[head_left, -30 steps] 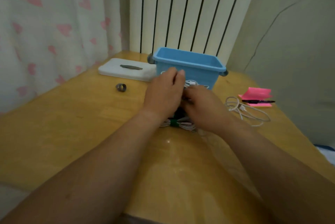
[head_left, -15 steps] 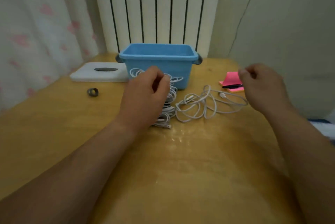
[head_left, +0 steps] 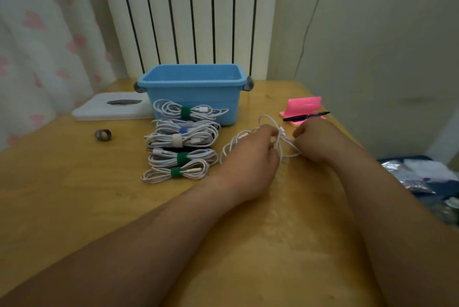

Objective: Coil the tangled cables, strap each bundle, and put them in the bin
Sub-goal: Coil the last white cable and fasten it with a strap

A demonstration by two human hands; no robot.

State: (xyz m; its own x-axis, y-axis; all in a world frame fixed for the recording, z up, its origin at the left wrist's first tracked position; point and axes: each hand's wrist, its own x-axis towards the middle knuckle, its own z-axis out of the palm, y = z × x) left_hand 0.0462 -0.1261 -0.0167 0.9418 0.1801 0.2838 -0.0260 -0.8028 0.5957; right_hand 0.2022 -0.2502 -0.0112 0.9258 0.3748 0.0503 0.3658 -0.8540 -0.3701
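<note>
- Yellow wooden desk (head_left: 74,207) filled the lower view, its glossy top catching light between two bare forearms that reached in from the bottom edge.
- On the desk right of centre, the left hand (head_left: 250,157) had its fingers curled round the loops of a loose white cable (head_left: 281,131).
- Just beside it, the right hand (head_left: 315,140) sat knuckles up, fingers curled in, gripping the same cable; thin strands ran between the two hands.
- Off the desk's right edge lay a dark blue surface with crinkled silver packets (head_left: 407,175).
- Left of the hands, coiled white bundles lay in a row on the desk, touching or overlapping, leading away to the bin: the nearest green-strapped bundle (head_left: 175,172), a second green-strapped bundle (head_left: 182,157), a white-strapped bundle (head_left: 176,140) and a blue-strapped bundle (head_left: 183,129).
- One more coil, the far green-strapped bundle (head_left: 185,111), rested against the bin's front wall.
- A small grey ring-shaped roll (head_left: 103,135) lay alone, left of the bundles.
- A black pen (head_left: 306,116) lay across a pink sticky-note pad (head_left: 304,105), just beyond the right hand.
- The blue rectangular plastic bin (head_left: 193,88) stood upright at the back of the desk, with no cable visible inside it.
- A flat white tissue box (head_left: 111,107) lay touching the bin's left side.
- Behind stood a white ribbed radiator (head_left: 186,8), with a white curtain with pink hearts (head_left: 37,33) to its left.
</note>
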